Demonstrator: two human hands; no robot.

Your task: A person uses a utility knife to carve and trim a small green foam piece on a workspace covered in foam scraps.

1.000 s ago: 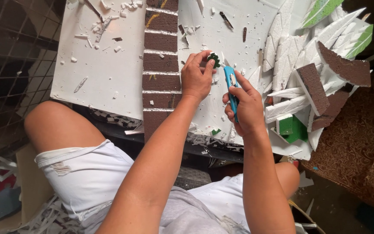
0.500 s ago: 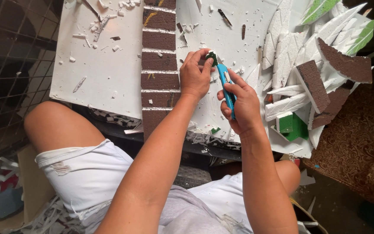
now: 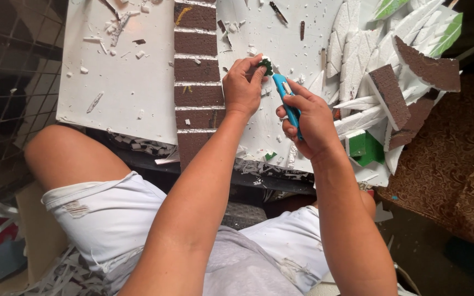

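Fingers of left hand (image 3: 242,87) pinching small green piece (image 3: 266,67); right hand (image 3: 309,118) gripping blue utility knife (image 3: 287,101). Blade working close to fingertips — slip risking cut.

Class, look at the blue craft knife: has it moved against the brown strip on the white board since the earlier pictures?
Yes. The blue craft knife in the right hand has edged up and left, closer to the brown strip and the small green piece that the left hand pinches.

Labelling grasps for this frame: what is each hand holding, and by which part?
Right hand grips a blue utility knife around its handle, blade end toward the left hand, whose fingertips pinch a small green-topped foam piece by its edge on the white foam board.
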